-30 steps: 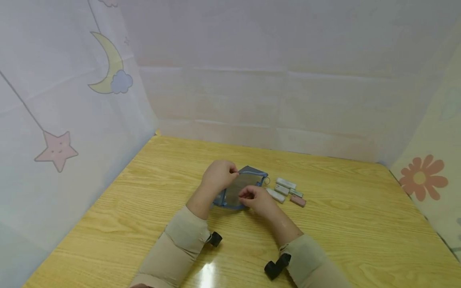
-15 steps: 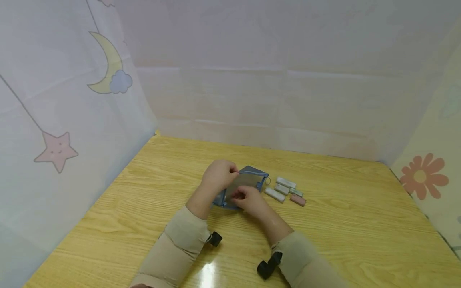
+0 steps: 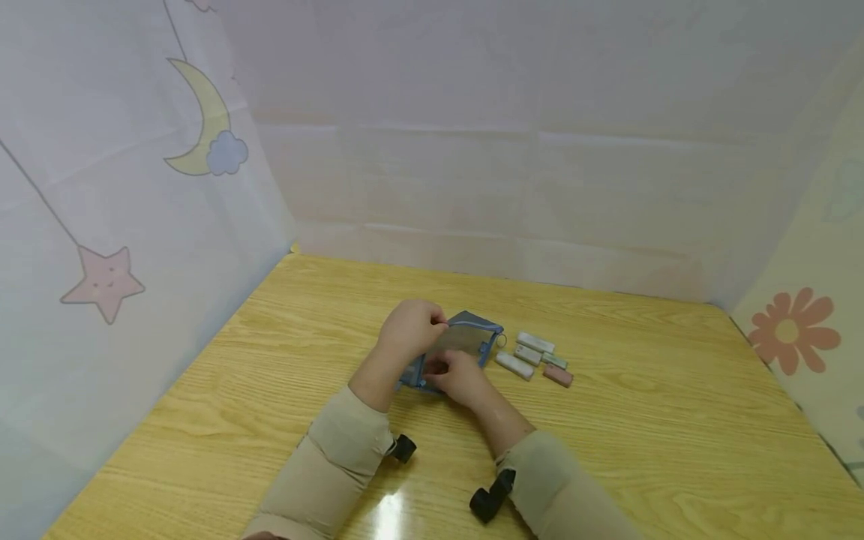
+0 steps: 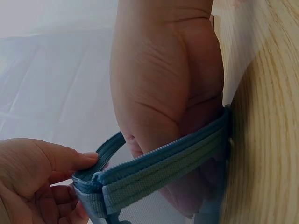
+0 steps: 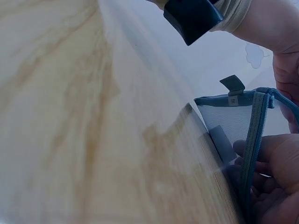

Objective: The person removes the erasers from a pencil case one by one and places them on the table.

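A see-through mesh pouch with blue zipper edging (image 3: 466, 339) stands on the table, its mouth open. My left hand (image 3: 408, 330) pinches the edge of the mouth; the left wrist view shows the left thumb (image 4: 84, 161) and fingers at a corner. My right hand (image 3: 459, 379) reaches into the pouch from the right, its fingers behind the mesh. Through the mesh in the right wrist view, a small grey block (image 5: 221, 142) shows right at the fingertips of the right hand (image 5: 280, 172). Whether the fingers grip it is hidden by the zipper and mesh.
Several small oblong blocks, eraser-like, lie right of the pouch: white ones (image 3: 515, 365), a green one (image 3: 555, 361) and a pink one (image 3: 558, 376). A metal ring (image 3: 501, 340) hangs at the pouch's corner. Printed cloth walls (image 3: 445, 187) enclose the wooden table (image 3: 641, 420).
My right hand has moved left, away from the white block nearest it, and gone deeper into the pouch. The left hand keeps its place on the edge.
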Tool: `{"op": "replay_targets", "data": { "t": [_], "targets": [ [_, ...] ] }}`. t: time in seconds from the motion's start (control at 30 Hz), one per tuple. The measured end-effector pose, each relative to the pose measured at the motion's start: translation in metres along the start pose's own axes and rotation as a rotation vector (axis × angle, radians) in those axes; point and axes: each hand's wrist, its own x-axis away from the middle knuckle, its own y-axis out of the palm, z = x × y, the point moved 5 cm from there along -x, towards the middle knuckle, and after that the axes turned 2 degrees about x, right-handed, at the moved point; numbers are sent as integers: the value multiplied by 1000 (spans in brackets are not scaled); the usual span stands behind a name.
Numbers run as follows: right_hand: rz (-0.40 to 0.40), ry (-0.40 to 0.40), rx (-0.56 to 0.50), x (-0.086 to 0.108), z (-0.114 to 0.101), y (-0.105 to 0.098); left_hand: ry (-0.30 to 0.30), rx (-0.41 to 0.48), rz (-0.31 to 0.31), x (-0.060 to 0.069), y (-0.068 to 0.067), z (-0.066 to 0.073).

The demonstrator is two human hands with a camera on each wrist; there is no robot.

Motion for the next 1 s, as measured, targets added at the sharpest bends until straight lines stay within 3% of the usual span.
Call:
{"op": "replay_targets", "data": {
  "t": [0.23, 0.7, 1.0],
  "targets": [
    [-10, 33, 42, -2, -2, 3, -1, 1, -2, 1, -1, 1],
    [22, -18, 93, -3, -4, 4, -9, -13, -12, -1, 2, 1],
    [34, -15, 45, 1, -3, -1, -18, -7, -19, -1, 1, 0]
  ]
}}
